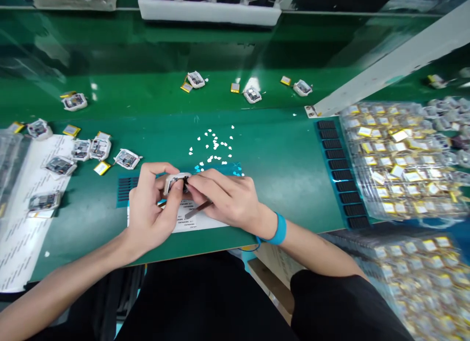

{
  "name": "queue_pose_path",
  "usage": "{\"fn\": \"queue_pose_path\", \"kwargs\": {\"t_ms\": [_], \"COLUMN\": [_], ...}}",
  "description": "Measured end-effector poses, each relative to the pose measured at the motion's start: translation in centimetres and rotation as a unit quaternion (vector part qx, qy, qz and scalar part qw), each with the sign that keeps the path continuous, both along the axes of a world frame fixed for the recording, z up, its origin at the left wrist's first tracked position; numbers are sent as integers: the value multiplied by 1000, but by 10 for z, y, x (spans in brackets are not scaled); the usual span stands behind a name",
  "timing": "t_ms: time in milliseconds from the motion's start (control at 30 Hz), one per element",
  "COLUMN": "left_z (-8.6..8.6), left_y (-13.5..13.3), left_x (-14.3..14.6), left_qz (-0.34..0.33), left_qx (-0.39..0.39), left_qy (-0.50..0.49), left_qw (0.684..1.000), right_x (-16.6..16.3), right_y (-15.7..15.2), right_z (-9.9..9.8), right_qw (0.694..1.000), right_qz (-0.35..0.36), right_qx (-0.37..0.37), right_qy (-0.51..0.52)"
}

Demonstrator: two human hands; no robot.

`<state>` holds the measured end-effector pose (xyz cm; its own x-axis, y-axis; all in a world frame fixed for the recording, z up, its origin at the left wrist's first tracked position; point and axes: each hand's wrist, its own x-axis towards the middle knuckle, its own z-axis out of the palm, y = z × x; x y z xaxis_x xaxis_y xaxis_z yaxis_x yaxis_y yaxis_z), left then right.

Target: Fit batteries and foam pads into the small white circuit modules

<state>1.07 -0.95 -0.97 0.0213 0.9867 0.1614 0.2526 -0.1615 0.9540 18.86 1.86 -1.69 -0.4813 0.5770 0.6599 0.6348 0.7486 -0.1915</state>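
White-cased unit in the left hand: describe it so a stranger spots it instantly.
On the green bench, find the printed white sheet beneath the left hand and right hand. Where they meet, the left hand pinches the white-cased unit. Unlike the similar units lying loose around it, this one alone is held in hand.

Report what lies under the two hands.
Beneath the left hand and right hand, part of a printed white sheet shows on the green bench. The hands hide some of it; what lies there cannot be seen.
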Motion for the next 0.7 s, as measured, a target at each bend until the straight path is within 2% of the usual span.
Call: {"fn": "queue_pose_path", "kwargs": {"t_ms": [133, 233, 333, 400, 500, 700], "left_z": [11, 22, 26, 24, 19, 20], "left_y": [4, 8, 11, 14, 17, 17], "left_x": [-4, -7, -10, -12, -14, -14], "left_qz": [-12, -47, -99, -141, -169, -162], "left_qx": [-30, -61, -123, -179, -224, -240], "left_qy": [15, 20, -43, -123, -196, -184], "left_qw": [999, 997, 987, 966, 940, 939], "right_x": [6, 10, 9, 8, 6, 10], "right_y": [10, 16, 18, 17, 16, 15], "right_z": [-1, -1, 2, 3, 4, 1], "right_qw": [996, 987, 979, 974, 974, 988], "right_qz": [51, 90, 90, 93, 90, 76], "right_qx": [-46, -77, -88, -97, -105, -61], "right_qy": [49, 107, 161, 185, 180, 123]}}
